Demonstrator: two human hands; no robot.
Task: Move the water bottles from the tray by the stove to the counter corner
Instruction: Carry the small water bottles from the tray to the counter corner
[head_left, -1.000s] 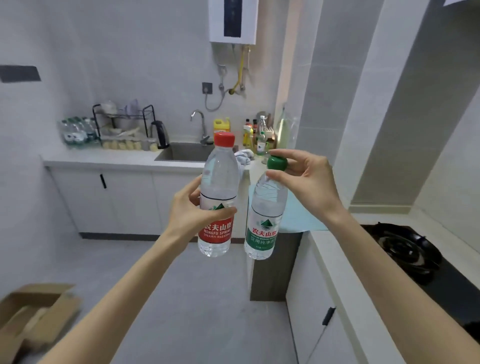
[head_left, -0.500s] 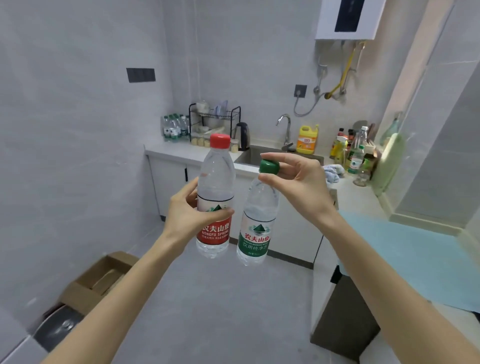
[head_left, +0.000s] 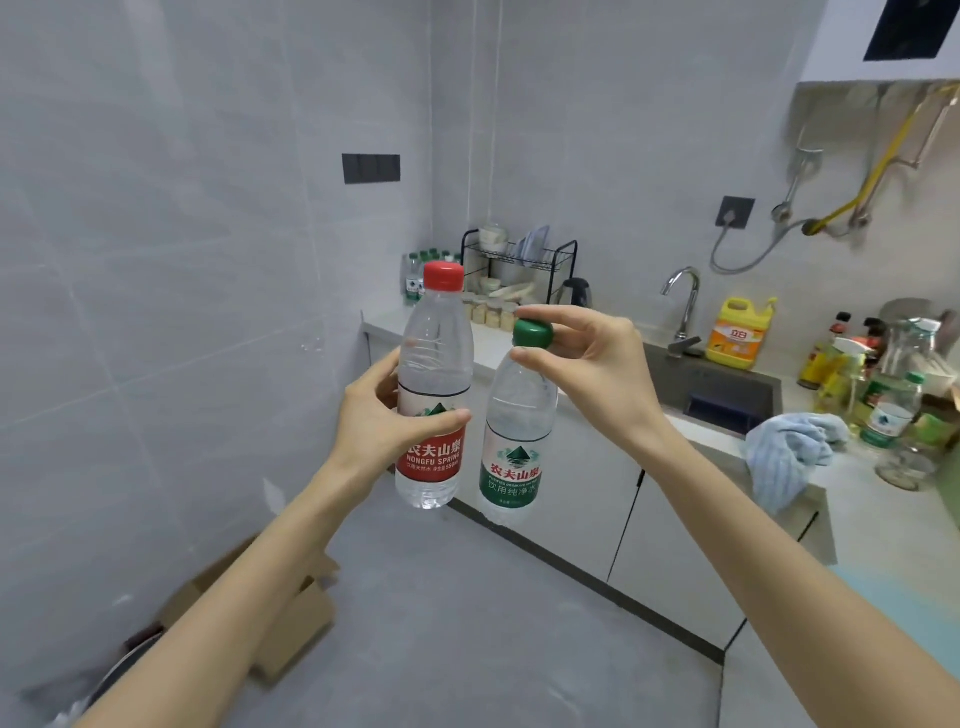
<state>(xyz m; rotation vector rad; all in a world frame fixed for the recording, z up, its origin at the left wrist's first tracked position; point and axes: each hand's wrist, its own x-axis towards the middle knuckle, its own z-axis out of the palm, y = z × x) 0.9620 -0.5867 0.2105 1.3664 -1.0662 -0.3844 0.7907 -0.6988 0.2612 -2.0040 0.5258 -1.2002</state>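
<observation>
Left grip (head_left: 376, 418) wrapped the upright red-capped bottle (head_left: 434, 384), right grip (head_left: 597, 374) pinched the green-capped bottle (head_left: 514, 452) by its cap; the worktop corner (head_left: 383, 323) lay beyond, nearer the left grip.

Of the person, two arms show. The left forearm (head_left: 234, 597) and the right forearm (head_left: 779, 597) are bare from the wrist down to the lower edge of the view. Both are slim at the wrist and look broader where they near the camera. The left hand (head_left: 384, 421) and the right hand (head_left: 597, 374) are bare as well, with long, slender fingers (head_left: 566, 317). The nails that can be seen are short and plain. The skin reads smooth and even throughout.
</observation>
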